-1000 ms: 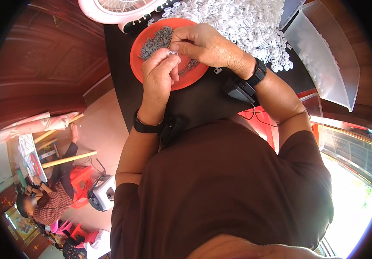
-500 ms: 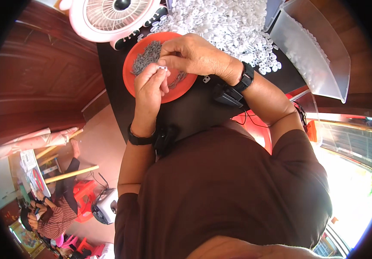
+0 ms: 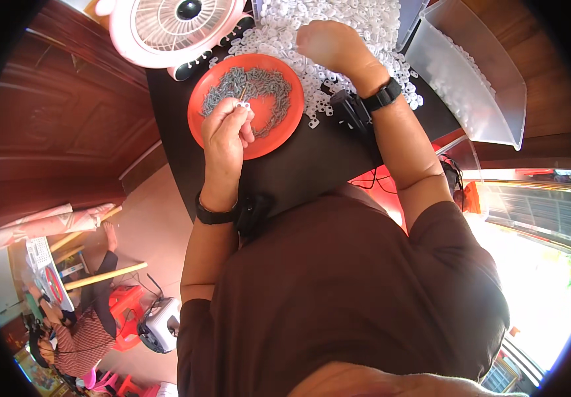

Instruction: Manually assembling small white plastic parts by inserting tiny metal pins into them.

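My left hand pinches a small white plastic piece between thumb and fingers. A thin brownish pin or screw stands up from that piece. The hand is over the near part of a round orange-red plate, which holds many small grey screw-like pieces. My right hand is above the big pile of white plastic pieces at the back. Its fingers are bent and smeared by motion, so whether they hold anything is hidden.
A pink-and-white fan stands at the back left of the black table. A translucent bin with white pieces is at the right. On the far left, another person in a striped top works near red stools.
My right hand has left my left hand and moved up and right, over the white pile. My left hand stays over the plate, holding the white piece, with the thin pin now showing.
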Motion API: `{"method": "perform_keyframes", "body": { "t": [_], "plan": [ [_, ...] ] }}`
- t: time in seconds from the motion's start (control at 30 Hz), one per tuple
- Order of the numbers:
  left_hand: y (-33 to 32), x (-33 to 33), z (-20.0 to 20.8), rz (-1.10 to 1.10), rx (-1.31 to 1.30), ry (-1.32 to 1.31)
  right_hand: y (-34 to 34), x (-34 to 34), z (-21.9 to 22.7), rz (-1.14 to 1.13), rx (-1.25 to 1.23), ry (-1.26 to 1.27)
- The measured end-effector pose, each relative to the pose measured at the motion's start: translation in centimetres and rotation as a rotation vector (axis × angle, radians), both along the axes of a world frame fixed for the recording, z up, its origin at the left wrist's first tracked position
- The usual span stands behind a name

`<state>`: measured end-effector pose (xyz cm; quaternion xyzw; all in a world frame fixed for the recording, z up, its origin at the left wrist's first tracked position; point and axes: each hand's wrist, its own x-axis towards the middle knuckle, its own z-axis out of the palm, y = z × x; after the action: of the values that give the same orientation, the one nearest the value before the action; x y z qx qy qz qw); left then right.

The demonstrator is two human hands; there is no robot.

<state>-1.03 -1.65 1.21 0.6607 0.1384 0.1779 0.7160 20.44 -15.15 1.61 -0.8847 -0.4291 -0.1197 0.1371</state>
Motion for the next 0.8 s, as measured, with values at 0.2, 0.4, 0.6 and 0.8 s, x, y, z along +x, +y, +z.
{"method": "perform_keyframes", "body": {
  "t": [0.2, 0.4, 0.6, 0.8],
  "plan": [
    [0.0, -0.1, 0.2, 0.000, -0.001, -0.029, -2.0, 0.4, 0.3, 0.076, -0.165, -0.093],
    [0.0, -0.2, 0.4, -0.010, -0.031, -0.043, -1.7, 0.2, -0.7, 0.118, -0.036, -0.085],
    [0.0, 0.1, 0.2, 0.004, -0.028, -0.042, -1.6, 0.8, -1.2, 0.028, -0.059, -0.026],
    [0.1, 0.1, 0.0, 0.008, -0.021, -0.044, -1.1, 0.2, -0.6, -0.012, -0.099, 0.019]
  ]
}}
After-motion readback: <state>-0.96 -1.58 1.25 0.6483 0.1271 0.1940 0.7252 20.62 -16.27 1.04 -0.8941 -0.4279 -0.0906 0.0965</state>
